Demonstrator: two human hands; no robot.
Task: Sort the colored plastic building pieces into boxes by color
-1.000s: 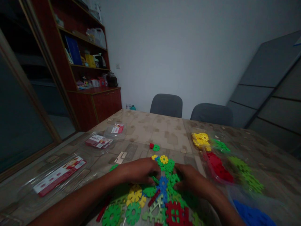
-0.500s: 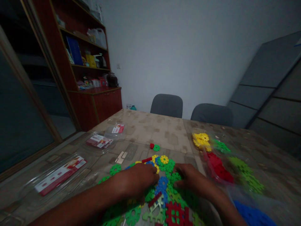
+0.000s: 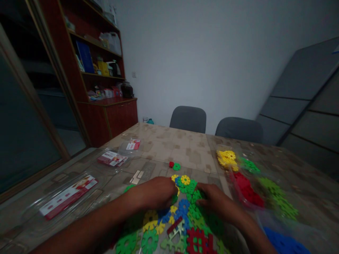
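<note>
Flat notched plastic discs and building pieces lie on the table in a colourful cluster. My left hand [image 3: 161, 192] is over the left part, its fingers curled downward; what they hold, if anything, is hidden. My right hand [image 3: 212, 197] has its thumb and fingers around the edge of a green notched disc [image 3: 196, 195] on the right side. Between the hands are a blue disc [image 3: 183, 204] and, farther off, a yellow disc [image 3: 185, 180]. Nearer me lie a yellow disc [image 3: 150, 220], a light green house-shaped piece [image 3: 174, 240] and a red window-like piece [image 3: 196, 240].
At right stand clear containers of yellow pieces [image 3: 227, 159], red pieces [image 3: 246, 187], lime pieces [image 3: 278, 197] and blue pieces [image 3: 284, 241]. Clear lids with labels [image 3: 70, 195] lie at left. A small red piece [image 3: 171, 164] sits beyond the cluster. Two grey chairs [image 3: 188, 118] stand behind the table.
My left hand has shifted slightly away from me, uncovering yellow and blue pieces near me and covering a red strip and most of a green disc. My right hand has barely moved.
</note>
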